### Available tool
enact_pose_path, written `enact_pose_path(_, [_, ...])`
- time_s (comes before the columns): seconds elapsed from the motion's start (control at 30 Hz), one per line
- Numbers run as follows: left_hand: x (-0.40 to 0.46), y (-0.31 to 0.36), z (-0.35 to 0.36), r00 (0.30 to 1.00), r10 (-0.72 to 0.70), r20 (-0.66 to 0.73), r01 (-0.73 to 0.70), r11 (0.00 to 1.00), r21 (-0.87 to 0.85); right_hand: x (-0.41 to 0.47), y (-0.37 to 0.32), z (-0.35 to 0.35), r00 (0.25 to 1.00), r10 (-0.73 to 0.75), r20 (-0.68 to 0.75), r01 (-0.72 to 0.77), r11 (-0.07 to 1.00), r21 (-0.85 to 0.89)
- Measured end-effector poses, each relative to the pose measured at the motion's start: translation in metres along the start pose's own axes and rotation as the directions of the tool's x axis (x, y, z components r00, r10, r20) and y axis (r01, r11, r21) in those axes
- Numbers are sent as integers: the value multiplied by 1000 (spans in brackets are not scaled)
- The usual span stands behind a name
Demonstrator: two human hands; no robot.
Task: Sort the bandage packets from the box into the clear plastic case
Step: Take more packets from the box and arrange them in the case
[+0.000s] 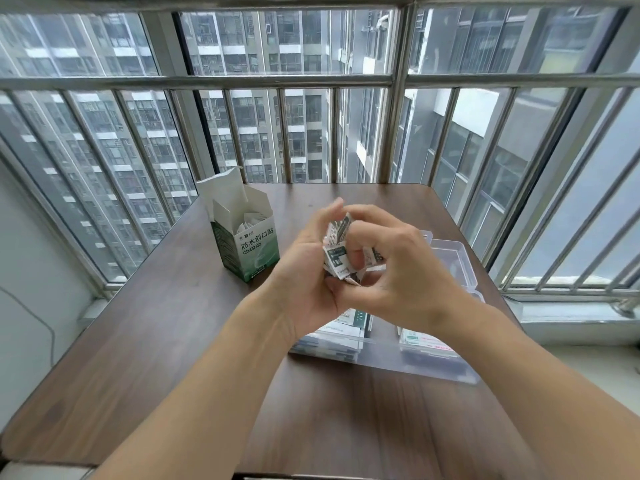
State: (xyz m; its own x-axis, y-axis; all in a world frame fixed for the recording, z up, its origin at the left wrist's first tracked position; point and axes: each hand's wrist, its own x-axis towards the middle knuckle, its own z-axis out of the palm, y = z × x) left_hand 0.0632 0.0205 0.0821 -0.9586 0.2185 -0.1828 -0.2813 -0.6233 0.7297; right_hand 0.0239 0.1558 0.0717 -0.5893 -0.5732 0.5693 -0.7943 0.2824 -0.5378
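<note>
- I am looking down from the head camera at a dark wood tabletop (166, 341) set against a barred window.
- At the centre of the frame both hands meet around a loose bunch of bandage packets (341, 252), held in the air above the tabletop.
- My left hand (304, 268) cups the bunch from the left, its fingers (334, 209) curled up and over the top of the packets.
- My right hand (398, 268) closes on the same bunch from the right; its thumb and fingers are bent round the packets and press into the middle of them.
- The packets are fanned and crumpled rather than stacked, so I cannot read one clear long axis for the bunch.
- The clear plastic case (381, 355) lies open directly below and to the lower right of the hands, so the bunch only has to go down.
- Two compartments at the case's near edge already hold packets, one under each wrist; I cannot tell which sort belongs where.
- The case's far part shows at right of centre, behind my right hand.
- The box (247, 244) stands upright left of centre, flaps open, with white packets showing inside it, well apart from my left hand.
- My judgement: the right hand sits nearer the right compartment, the left hand nearer the left one.
</note>
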Motion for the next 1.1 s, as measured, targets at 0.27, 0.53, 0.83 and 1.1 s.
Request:
enact_pose_path(0.27, [-9, 1, -2, 999, -26, 33, 25, 999, 25, -2, 3, -6, 999, 43, -21, -41, 995, 94])
enact_pose_path(0.53, [-8, 1, -6, 992, -120, -21, 120, 993, -14, -4, 9, -8, 985, 165, 46, -170, 975, 140])
enact_pose_path(0.83, [1, -1, -16, 989, -48, -142, 54, 998, 39, 0, 18, -17, 901, 433, -7, -423, 882, 207])
enact_pose_path(1.1, [10, -9, -17, 937, 145, -317, -87, 978, 190, 9, 9, -25, 849, 522, 88, -529, 841, 112])
